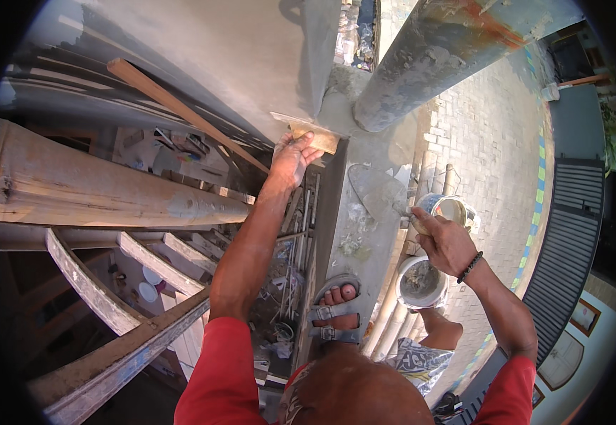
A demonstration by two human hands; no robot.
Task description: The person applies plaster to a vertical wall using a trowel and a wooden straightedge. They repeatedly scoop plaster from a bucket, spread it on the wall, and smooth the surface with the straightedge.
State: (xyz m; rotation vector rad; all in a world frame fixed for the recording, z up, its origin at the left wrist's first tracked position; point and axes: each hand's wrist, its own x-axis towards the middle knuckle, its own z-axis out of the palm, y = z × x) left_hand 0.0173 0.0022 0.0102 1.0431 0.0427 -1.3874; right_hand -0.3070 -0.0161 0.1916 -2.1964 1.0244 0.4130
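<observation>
My left hand (pixel 295 154) grips a short, flat piece of light wood (pixel 328 140) against the foot of the plastered wall (pixel 272 49), where it meets a grey concrete ledge (pixel 361 251). My right hand (pixel 440 242) is closed on the handle of a trowel (pixel 373 190), whose pointed, mortar-smeared blade is over the ledge. A white bucket (pixel 451 210) stands behind my right hand, and another bucket (pixel 421 282) with grey mix sits below it. My sandalled foot (pixel 336 319) rests on the ledge.
A round grey column (pixel 421 64) rises ahead of me. At left are a thick pole (pixel 103 177), an orange wooden batten (pixel 180 110) and beams (pixel 138 340) over a drop with debris. Bamboo poles (pixel 386 329) run along the right, with paving (pixel 495 156) and a dark gate (pixel 563 234) below.
</observation>
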